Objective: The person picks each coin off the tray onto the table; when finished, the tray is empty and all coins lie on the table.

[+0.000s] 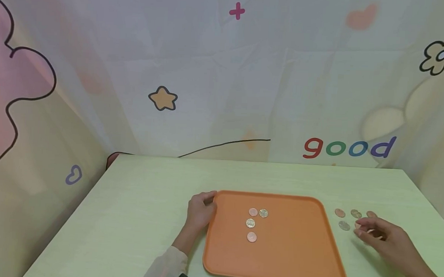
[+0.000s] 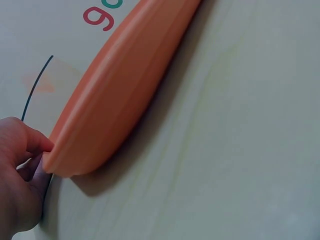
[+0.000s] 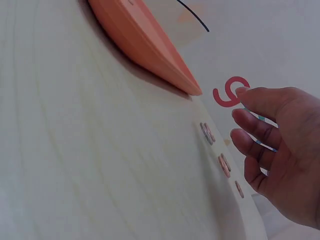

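An orange tray [image 1: 283, 257] lies on the table, and my left hand [image 1: 200, 212] holds its far left corner. In the left wrist view, the thumb and fingers of that hand [image 2: 22, 170] pinch the tray rim [image 2: 75, 115]. Two silvery coins [image 1: 263, 213] and two coppery ones [image 1: 252, 237] rest on the left half of the tray. To the right of it, my right hand [image 1: 386, 240] hovers over a loose group of coins [image 1: 344, 225]. Its fingers are loosely bent, with a coin [image 1: 358, 225] partly hidden behind the fingertips. The right wrist view shows nothing between thumb and fingers.
The pale table [image 1: 149, 185] ends at a printed cloth backdrop [image 1: 210, 72] along its far side. Besides the partly hidden coin, other copper coins [image 1: 339, 212] lie off the tray's right rim.
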`<action>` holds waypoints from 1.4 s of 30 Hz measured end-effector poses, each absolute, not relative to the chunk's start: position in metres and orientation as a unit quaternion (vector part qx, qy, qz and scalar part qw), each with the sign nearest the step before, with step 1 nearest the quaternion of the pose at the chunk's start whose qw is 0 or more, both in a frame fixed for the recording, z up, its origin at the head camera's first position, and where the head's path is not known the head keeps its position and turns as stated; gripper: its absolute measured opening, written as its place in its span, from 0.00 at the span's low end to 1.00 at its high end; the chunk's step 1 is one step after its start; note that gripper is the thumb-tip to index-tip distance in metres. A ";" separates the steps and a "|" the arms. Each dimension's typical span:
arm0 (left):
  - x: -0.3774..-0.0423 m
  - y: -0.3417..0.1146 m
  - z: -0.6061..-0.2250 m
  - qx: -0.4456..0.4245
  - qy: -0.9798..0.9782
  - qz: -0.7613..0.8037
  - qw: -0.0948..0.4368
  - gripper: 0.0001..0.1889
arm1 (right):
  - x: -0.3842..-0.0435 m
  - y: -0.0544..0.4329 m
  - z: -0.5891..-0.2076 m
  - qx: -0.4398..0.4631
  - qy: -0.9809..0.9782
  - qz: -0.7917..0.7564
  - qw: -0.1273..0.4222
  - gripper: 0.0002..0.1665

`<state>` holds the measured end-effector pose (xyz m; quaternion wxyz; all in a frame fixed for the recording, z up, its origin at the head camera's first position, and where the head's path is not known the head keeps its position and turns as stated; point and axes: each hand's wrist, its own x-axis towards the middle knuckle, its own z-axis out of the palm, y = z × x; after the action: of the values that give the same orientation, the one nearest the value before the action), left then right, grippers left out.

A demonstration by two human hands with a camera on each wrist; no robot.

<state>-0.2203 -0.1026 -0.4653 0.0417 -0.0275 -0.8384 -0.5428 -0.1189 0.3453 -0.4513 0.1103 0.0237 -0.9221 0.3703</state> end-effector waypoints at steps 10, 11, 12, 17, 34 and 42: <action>-0.220 -0.103 -0.465 -0.023 -0.834 -0.550 0.033 0.23 | -0.132 0.312 -0.438 0.118 -0.900 0.392 0.147 0.11; -0.220 -0.103 -0.465 -0.021 -0.834 -0.550 0.033 0.23 | -0.133 0.308 -0.435 0.120 -0.902 0.391 0.142 0.11; -0.220 -0.103 -0.464 -0.021 -0.834 -0.550 0.033 0.23 | -0.134 0.303 -0.433 0.121 -0.904 0.386 0.137 0.10; -0.220 -0.103 -0.465 -0.021 -0.836 -0.548 0.034 0.23 | -0.139 0.280 -0.426 0.133 -0.905 0.387 0.118 0.09; -0.222 -0.103 -0.467 -0.015 -0.835 -0.549 0.032 0.23 | -0.163 0.217 -0.421 0.151 -0.898 0.411 0.045 0.10; -0.222 -0.102 -0.467 -0.015 -0.838 -0.544 0.041 0.24 | -0.175 0.195 -0.432 0.145 -0.889 0.434 -0.010 0.13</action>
<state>-0.2222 -0.1015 -0.4672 0.0405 -0.0155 -0.8380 -0.5440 -0.1752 0.1951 -0.4318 -0.0103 0.1447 -0.8891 0.4341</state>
